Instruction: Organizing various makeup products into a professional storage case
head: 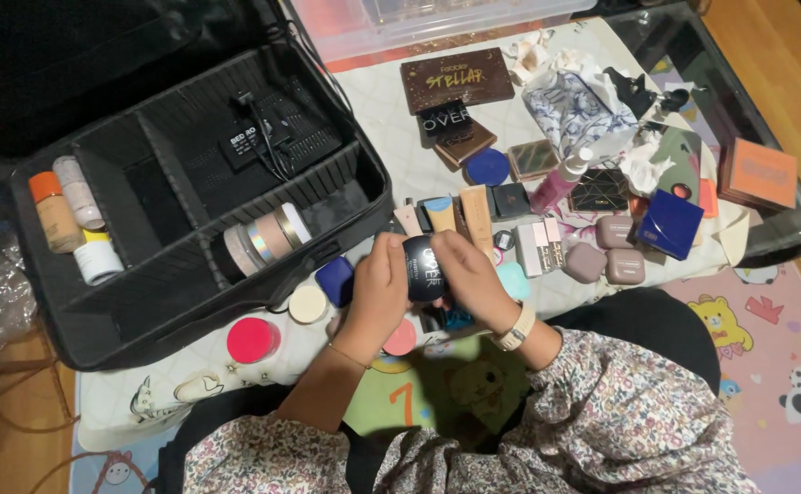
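Observation:
A round black jar (424, 269) with pale lettering is gripped between both hands above the table's near edge. My left hand (378, 291) wraps its left side. My right hand (470, 274), with a pale watch on the wrist, covers its right side. Just behind the jar stand several beige tubes (460, 214). Below the hands lie a pink round lid (401, 338) and a teal compact (516, 280), both partly hidden.
A black divided case (190, 197) lies open at left, with bottles (71, 215) and round jars (265, 238) in it. Palettes (456, 79), compacts, a blue box (670, 223) and a patterned pouch (576, 108) crowd the white cloth. A red lid (252, 339) sits near the case.

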